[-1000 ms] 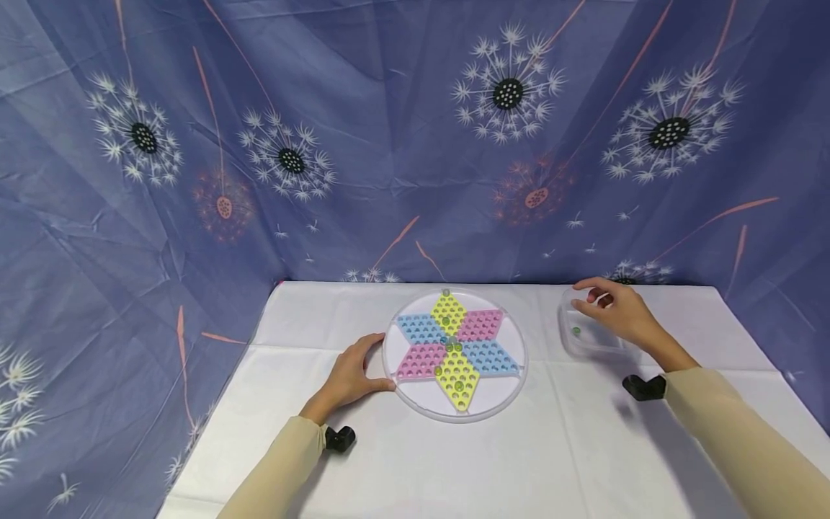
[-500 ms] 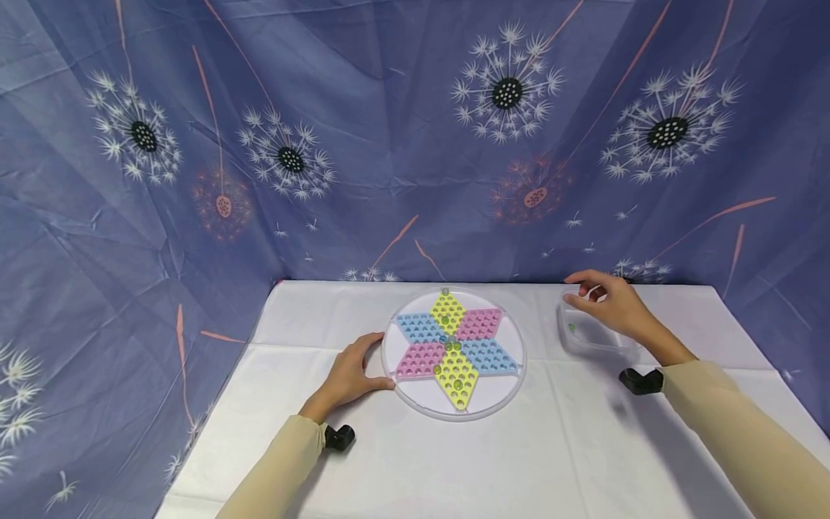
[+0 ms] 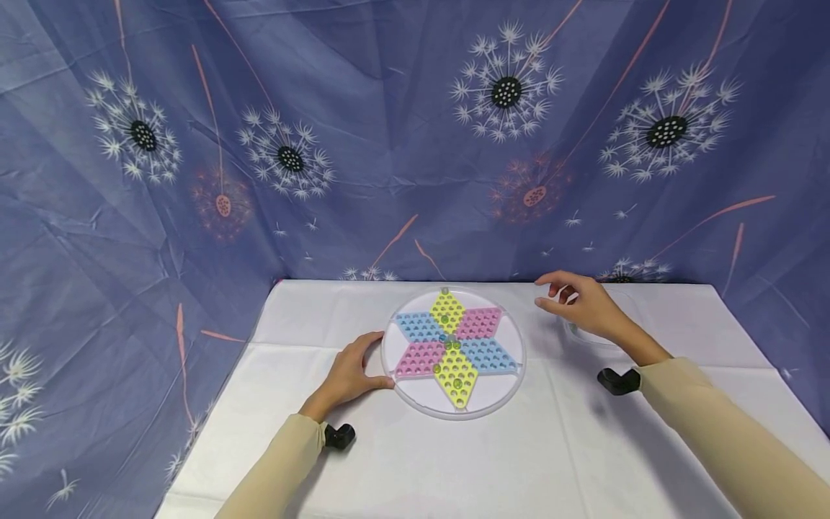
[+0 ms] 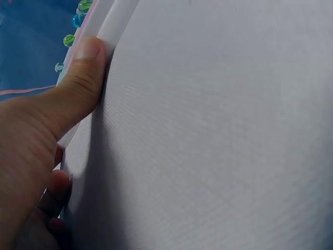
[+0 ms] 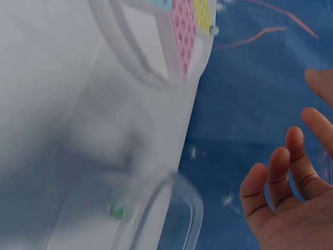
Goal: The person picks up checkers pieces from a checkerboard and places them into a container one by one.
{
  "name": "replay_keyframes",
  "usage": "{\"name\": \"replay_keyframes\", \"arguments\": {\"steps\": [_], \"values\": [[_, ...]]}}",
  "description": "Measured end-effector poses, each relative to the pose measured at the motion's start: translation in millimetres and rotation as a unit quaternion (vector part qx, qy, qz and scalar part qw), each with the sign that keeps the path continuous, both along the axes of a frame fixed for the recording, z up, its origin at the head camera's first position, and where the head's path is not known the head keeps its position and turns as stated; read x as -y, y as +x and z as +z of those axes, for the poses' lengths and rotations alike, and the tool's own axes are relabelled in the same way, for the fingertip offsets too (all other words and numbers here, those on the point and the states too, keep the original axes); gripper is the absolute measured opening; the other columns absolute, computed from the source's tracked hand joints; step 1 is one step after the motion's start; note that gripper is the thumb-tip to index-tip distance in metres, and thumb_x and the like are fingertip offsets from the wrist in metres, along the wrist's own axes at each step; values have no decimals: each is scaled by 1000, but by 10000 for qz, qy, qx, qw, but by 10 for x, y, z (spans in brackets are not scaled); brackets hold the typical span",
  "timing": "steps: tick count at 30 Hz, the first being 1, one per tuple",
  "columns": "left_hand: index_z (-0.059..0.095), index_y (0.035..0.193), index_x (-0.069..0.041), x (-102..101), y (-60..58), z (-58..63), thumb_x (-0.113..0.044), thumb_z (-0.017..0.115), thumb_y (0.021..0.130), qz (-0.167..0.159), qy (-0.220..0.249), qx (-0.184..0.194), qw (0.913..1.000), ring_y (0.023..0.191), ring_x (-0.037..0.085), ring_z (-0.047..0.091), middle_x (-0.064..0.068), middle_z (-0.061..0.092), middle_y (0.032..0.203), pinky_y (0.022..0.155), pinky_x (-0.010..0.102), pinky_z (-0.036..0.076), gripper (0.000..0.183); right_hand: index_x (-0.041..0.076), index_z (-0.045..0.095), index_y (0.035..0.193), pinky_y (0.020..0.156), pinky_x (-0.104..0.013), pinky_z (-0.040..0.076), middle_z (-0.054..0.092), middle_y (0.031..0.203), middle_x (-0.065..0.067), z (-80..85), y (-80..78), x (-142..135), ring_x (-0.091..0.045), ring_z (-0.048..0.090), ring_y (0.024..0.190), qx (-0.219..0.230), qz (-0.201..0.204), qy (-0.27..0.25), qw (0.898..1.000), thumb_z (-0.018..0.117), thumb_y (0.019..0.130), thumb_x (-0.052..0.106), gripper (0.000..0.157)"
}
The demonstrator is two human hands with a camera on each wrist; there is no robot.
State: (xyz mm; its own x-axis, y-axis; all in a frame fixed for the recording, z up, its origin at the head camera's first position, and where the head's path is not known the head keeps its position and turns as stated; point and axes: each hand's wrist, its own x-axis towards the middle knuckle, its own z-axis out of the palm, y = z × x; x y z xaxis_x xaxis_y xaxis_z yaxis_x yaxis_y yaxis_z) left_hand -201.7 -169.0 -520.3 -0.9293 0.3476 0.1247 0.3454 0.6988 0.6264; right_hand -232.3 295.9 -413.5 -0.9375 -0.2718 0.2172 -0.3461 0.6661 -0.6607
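A round white Chinese checkers board (image 3: 496, 396) with a yellow, pink and blue star lies on the table. Several glass marbles (image 3: 437, 369) sit along its yellow points and around the centre. My left hand (image 3: 350, 371) rests against the board's left rim, thumb and fingers spread along it; the thumb (image 4: 86, 73) lies on the rim in the left wrist view. Between board and container, my right hand (image 3: 583, 306) hovers with thumb and index finger apart. Nothing shows between its fingers (image 5: 278, 166). A green marble (image 5: 118, 210) is inside the clear plastic container (image 5: 195, 208).
A white cloth (image 3: 480, 468) covers the table. Behind and at the left hangs a blue curtain (image 3: 389, 144) with dandelion prints. Right hand and forearm hide much of the container in the head view. A black wrist camera (image 3: 619, 382) sits at the right cuff.
My right hand has moved left from above the container towards the board, its fingers still apart. The left hand stays at the board's rim. Marbles on the board look the same.
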Motion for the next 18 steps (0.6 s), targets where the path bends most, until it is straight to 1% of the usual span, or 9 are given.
{"name": "replay_keyframes", "arguments": {"steps": [2, 4, 6, 9, 12, 18], "values": [[47, 153, -11, -3, 0, 3, -41, 97, 68, 27, 20, 50, 10000, 88, 18, 49, 7, 59, 136, 84, 39, 41, 103, 17, 69, 125, 67, -32, 49, 60, 99, -7, -2, 0, 78, -23, 59, 80, 117, 85, -3, 9999, 76, 95, 29, 33], [47, 153, -11, -5, -3, 8, -40, 97, 67, 67, 51, 135, 9999, 84, 17, 47, 5, 61, 125, 80, 36, 40, 103, 18, 69, 125, 70, -33, 49, 60, 99, -7, -22, -7, 154, -24, 58, 82, 199, 180, -13, 9996, 76, 95, 29, 33], [48, 153, -11, -7, -9, 15, -39, 97, 67, 104, 89, 237, 9996, 83, 16, 46, 3, 60, 115, 78, 34, 40, 103, 19, 69, 125, 73, -34, 49, 61, 100, -7, -51, -15, 230, -24, 58, 83, 242, 281, -2, 9993, 77, 95, 30, 33], [48, 152, -11, -9, -21, 32, -36, 98, 66, 132, 181, 381, 9990, 82, 16, 45, 3, 57, 101, 75, 33, 39, 103, 20, 69, 125, 75, -35, 49, 61, 99, -6, -99, -32, 333, -23, 58, 83, 264, 423, -21, 9988, 79, 93, 29, 34], [50, 151, -11, -10, -32, 41, -34, 99, 66, 127, 282, 434, 9986, 81, 16, 45, 5, 56, 97, 74, 32, 39, 100, 19, 70, 124, 74, -36, 49, 62, 98, -6, -140, -45, 430, -23, 58, 83, 265, 526, -101, 9982, 81, 91, 26, 35], [51, 149, -9, -7, -37, 32, -32, 99, 66, 89, 372, 452, 9982, 81, 17, 45, 7, 56, 97, 73, 31, 39, 98, 16, 72, 121, 72, -37, 51, 65, 97, -8, -218, -54, 580, -21, 60, 80, 236, 758, -297, 9964, 83, 89, 21, 35]]}}
